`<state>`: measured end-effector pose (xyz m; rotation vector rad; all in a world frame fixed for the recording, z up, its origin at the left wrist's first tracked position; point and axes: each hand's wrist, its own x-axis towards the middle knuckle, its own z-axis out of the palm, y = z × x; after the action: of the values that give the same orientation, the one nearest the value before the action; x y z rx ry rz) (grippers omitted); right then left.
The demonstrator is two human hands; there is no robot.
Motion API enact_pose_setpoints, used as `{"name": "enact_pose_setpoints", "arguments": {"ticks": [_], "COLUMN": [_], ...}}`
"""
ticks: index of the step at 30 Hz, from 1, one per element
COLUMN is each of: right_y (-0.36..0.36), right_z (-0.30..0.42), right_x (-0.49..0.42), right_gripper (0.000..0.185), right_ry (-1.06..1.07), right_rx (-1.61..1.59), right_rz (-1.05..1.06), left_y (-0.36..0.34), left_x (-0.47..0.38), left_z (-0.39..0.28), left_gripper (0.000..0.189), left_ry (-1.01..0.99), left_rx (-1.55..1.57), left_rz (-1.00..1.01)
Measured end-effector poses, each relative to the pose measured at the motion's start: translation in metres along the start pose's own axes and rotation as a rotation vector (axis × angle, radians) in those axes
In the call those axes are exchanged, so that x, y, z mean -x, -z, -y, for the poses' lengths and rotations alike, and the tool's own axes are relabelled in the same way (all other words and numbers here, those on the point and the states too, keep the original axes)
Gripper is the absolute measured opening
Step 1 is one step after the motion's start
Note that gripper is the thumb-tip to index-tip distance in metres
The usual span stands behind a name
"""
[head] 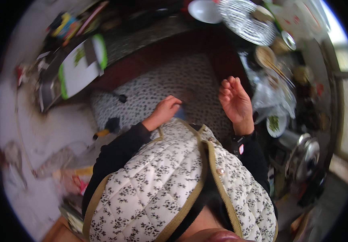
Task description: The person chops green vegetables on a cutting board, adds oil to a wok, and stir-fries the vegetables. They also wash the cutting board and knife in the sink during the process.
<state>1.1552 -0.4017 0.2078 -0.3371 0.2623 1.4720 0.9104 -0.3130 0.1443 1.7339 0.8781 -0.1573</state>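
Observation:
My left hand (166, 111) hangs in front of my waist, back upward and fingers loosely bent; nothing shows in it. My right hand (236, 101) is raised near the right-hand counter, its bare palm showing and fingers curled upward. Nearest to it are a crumpled clear plastic bag (269, 98) and a small white dish (279, 130) of chopped greens (273, 123). At the upper left a white cutting board (78, 77) with green ends carries a wide knife blade (90, 52) and a little green chopped food (79, 56).
A white bowl (204, 11) and a ridged silvery round tray (237, 21) stand at the far counter. Chopsticks (278, 72) lie by a round container (264, 55) on the right. Below is a lidded metal pot (307, 157). The floor (161, 78) is speckled.

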Motion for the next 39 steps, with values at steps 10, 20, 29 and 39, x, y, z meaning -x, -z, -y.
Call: {"name": "enact_pose_setpoints", "arguments": {"ticks": [10,20,29,39], "right_y": [0.001,-0.037,0.030,0.051], "right_z": [0.026,-0.078,-0.192,-0.219], "right_x": [-0.052,-0.311,-0.541,-0.590], "right_gripper": [0.024,0.020,0.014,0.014], "right_ry": [-0.144,-0.314,-0.241,-0.188], "right_rx": [0.517,1.150,1.228,1.398], "right_rz": [-0.088,0.050,-0.361,-0.323], "left_y": [-0.024,0.220,0.372,0.375], "left_x": [-0.042,-0.127,-0.253,-0.256], "left_z": [0.037,0.079,0.126,0.117], "left_gripper": [0.017,0.018,0.034,0.026], "left_ry": [-0.174,-0.090,-0.090,-0.090], "left_rx": [0.241,0.285,0.123,0.141], "left_rz": [-0.253,-0.928,-0.963,-0.925]}}
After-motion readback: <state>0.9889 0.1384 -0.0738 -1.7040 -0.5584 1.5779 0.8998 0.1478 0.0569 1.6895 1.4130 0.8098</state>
